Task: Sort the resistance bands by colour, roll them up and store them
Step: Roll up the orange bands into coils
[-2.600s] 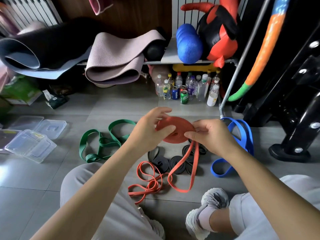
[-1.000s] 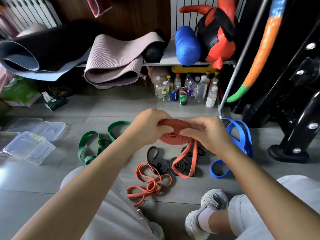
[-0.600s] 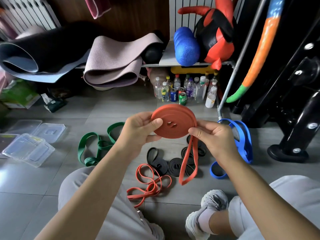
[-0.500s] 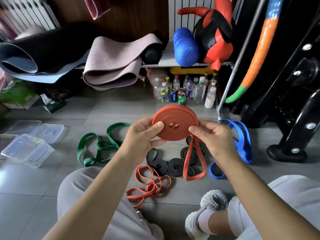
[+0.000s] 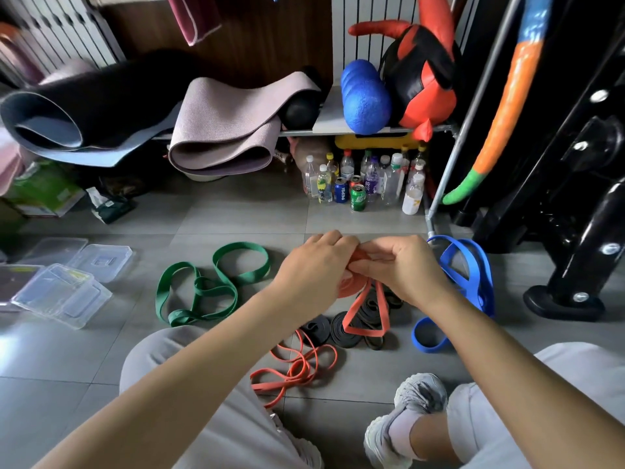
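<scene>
As the hands dropped from the raised check, I saw the orange coil tipped flat again, winding resumed | left hand and right hand both pinched shut on it | short tail hung near-side over black rolls.

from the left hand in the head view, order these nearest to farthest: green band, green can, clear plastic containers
Measured from the left hand:
1. green band, on the floor just to its left.
2. green can, beyond the hand among the bottles under the shelf.
3. clear plastic containers, far left on the floor.
</scene>
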`<action>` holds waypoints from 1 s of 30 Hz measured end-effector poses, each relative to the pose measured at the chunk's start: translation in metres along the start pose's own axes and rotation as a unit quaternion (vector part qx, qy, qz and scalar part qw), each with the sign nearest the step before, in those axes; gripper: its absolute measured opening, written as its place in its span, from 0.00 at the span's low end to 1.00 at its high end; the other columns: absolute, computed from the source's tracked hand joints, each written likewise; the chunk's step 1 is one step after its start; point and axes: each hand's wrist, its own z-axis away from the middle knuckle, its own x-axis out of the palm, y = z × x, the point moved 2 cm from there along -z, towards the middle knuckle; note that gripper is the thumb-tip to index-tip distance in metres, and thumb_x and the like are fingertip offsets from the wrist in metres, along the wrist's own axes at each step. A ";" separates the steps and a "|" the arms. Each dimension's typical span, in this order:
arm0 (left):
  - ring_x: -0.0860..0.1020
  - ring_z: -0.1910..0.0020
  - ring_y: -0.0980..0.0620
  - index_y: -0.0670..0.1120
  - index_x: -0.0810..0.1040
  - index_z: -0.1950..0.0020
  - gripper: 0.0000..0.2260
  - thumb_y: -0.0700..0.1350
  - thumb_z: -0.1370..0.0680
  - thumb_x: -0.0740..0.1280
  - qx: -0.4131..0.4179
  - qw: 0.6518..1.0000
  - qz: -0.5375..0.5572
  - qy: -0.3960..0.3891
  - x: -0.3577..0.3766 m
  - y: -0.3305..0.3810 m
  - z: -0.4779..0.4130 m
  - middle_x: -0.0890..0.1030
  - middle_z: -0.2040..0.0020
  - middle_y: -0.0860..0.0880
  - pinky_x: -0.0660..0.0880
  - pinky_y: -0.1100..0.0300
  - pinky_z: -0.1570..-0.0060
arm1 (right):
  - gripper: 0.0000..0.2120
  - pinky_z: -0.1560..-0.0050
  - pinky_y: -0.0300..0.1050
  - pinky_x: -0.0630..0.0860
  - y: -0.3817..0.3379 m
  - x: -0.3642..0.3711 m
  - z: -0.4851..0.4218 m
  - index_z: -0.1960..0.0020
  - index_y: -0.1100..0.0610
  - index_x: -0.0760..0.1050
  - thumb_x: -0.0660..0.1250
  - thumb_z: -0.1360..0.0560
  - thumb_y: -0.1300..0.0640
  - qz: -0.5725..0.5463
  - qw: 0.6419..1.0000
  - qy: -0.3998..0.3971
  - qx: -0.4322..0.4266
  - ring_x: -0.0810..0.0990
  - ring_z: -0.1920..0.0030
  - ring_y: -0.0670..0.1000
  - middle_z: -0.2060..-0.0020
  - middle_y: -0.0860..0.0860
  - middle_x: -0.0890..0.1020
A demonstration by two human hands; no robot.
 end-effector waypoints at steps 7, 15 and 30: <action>0.73 0.45 0.45 0.44 0.70 0.35 0.16 0.41 0.23 0.64 -0.072 0.988 0.121 0.068 -0.015 -0.023 0.005 0.74 0.41 0.45 0.70 0.56 0.46 | 0.05 0.53 0.45 0.78 0.057 0.003 0.017 0.61 0.46 0.80 0.74 0.31 0.55 0.143 0.987 -0.010 0.073 0.82 0.61 0.45 0.64 0.46 0.85; 0.75 0.47 0.46 0.44 0.73 0.40 0.16 0.39 0.26 0.68 -0.120 0.958 0.199 0.171 -0.058 -0.050 0.004 0.78 0.47 0.47 0.71 0.54 0.46 | 0.13 0.44 0.38 0.72 0.127 0.024 0.043 0.58 0.53 0.78 0.71 0.31 0.70 -0.019 0.976 -0.060 0.207 0.81 0.55 0.43 0.59 0.46 0.83; 0.73 0.44 0.45 0.43 0.72 0.38 0.16 0.40 0.25 0.67 -0.168 0.968 0.134 0.129 -0.048 -0.078 0.022 0.76 0.43 0.45 0.66 0.58 0.47 | 0.07 0.77 0.35 0.70 0.135 0.009 0.032 0.60 0.59 0.71 0.68 0.27 0.61 0.058 0.966 0.096 0.233 0.76 0.80 0.45 0.75 0.51 0.80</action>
